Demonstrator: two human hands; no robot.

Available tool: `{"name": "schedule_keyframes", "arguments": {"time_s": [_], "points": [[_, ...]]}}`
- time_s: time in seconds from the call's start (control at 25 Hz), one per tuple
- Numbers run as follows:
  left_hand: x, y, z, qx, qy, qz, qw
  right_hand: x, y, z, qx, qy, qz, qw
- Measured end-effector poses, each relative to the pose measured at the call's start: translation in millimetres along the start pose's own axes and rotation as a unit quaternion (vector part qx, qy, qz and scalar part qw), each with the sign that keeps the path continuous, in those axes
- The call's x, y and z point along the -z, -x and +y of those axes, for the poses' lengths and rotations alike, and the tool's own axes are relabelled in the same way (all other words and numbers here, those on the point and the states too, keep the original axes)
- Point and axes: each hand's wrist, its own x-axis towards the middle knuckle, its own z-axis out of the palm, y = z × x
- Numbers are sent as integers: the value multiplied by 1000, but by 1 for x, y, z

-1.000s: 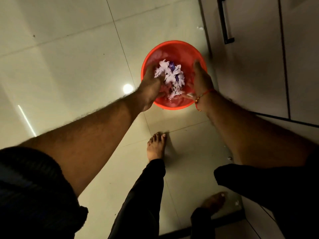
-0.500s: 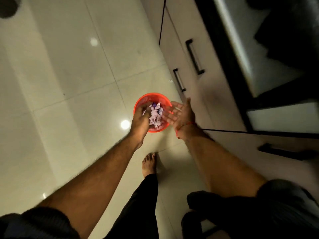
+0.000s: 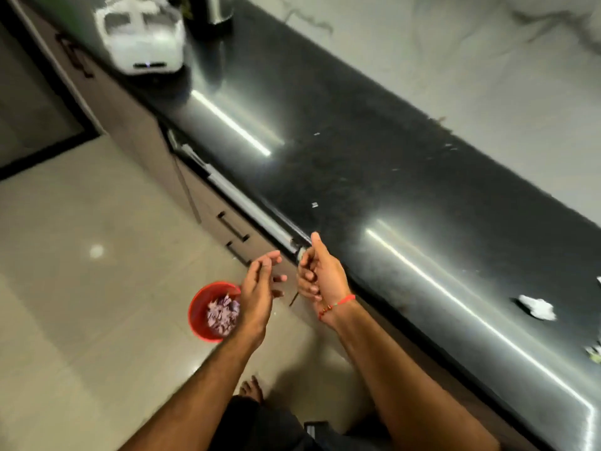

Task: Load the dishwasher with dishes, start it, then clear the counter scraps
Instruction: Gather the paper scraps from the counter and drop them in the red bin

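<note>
A red bin (image 3: 200,309) stands on the tiled floor, holding purple and white scraps (image 3: 222,315). My left hand (image 3: 260,289) hovers above the bin's right rim, fingers relaxed and holding nothing. My right hand (image 3: 320,276) is beside it at the front edge of the black counter (image 3: 357,157), fingers loosely curled, thumb pointing up, with nothing visible in it. On the counter at the right lies a crumpled white scrap (image 3: 536,307). A small white bit (image 3: 314,205) sits near the counter's front edge, and more bits (image 3: 595,349) show at the right border.
A white appliance (image 3: 143,37) and a dark cylinder (image 3: 211,11) stand at the counter's far end. Drawer fronts with black handles (image 3: 232,226) run below the counter. My bare foot (image 3: 252,388) is on the floor near the bin.
I have straightened up, so the view rose from the bin to the counter. Both hands lifted out of the bin and now hover at counter-edge height.
</note>
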Motion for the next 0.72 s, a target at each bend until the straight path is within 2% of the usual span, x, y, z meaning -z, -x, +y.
{"name": "schedule_keyframes", "arguments": {"time_s": [0.2, 0.4, 0.56, 0.72], "points": [[-116, 25, 36, -79, -98, -186, 974, 111, 64, -80, 173, -70, 144, 972], [-242, 54, 45, -157, -160, -333, 916, 231, 112, -119, 245, -117, 244, 931], [-335, 80, 32, -175, -215, -389, 878, 310, 137, -138, 255, -122, 299, 912], [-409, 102, -9, -211, -326, -401, 830, 395, 158, -152, 270, -116, 334, 896]]}}
